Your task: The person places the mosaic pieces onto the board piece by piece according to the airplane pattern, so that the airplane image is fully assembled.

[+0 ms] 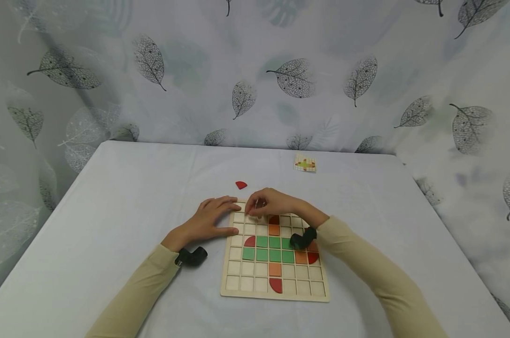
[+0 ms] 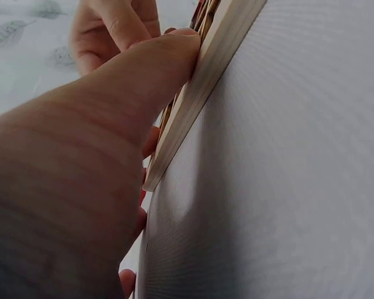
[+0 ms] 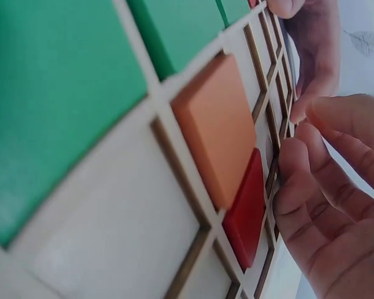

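A wooden grid board (image 1: 255,296) lies on the table with green squares (image 1: 274,255), orange squares (image 1: 274,269) and red quarter-round pieces (image 1: 275,285) in some cells. My left hand (image 1: 208,218) rests at its upper left side, fingers extended; in the left wrist view the thumb touches the board's edge (image 2: 193,99). My right hand (image 1: 272,202) is over the upper left cells, fingertips bent close together in the right wrist view, low at the grid. No piece shows between them, though part of the fingertips is hidden. Beyond the board lies a loose red quarter-round piece (image 1: 241,185).
A small pattern card (image 1: 305,163) with a coloured grid lies near the table's far edge. White cloth (image 1: 111,197) covers the table. A leaf-print curtain (image 1: 255,70) hangs behind. Black wrist cameras (image 1: 191,257) sit on both wrists, the right one above the board.
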{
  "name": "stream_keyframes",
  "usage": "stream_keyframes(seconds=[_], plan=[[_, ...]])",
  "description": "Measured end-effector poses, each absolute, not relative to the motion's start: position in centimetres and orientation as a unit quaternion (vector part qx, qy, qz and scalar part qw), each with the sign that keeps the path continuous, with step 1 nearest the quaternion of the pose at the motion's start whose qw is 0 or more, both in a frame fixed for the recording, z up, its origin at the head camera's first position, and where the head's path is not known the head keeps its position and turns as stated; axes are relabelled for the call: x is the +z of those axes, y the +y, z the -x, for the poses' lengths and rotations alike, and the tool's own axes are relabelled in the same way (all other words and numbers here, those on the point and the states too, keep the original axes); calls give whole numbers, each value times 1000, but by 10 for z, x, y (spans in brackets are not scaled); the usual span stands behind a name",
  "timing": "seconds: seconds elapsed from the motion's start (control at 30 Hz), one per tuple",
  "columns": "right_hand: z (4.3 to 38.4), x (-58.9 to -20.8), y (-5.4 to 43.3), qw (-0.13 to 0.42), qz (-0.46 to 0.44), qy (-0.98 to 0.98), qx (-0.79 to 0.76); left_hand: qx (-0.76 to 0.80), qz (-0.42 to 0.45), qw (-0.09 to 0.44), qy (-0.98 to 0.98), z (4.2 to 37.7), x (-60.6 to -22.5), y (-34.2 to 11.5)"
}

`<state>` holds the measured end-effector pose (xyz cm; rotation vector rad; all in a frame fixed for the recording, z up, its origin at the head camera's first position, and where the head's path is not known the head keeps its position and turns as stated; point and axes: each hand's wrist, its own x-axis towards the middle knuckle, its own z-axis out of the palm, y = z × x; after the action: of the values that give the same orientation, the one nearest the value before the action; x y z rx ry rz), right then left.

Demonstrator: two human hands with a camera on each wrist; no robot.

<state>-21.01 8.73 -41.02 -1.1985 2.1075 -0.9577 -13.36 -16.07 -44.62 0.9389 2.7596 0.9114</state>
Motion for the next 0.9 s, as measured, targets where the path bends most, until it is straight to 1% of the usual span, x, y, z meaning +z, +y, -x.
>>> stream_keyframes(seconds=[0.23, 0.53, 0.77, 0.9], plan=[[218, -409, 86, 248, 442, 786, -354, 300, -305, 45, 903, 134, -446, -161], [226, -412, 82, 242, 412, 786, -393, 298, -305, 45, 903, 135, -446, -161], [229, -415, 75, 181, 367, 823, -394, 296, -304, 46, 904, 134, -449, -162], [231, -413, 70, 160, 330, 840, -400, 296, -306, 45, 904, 134, -448, -161]])
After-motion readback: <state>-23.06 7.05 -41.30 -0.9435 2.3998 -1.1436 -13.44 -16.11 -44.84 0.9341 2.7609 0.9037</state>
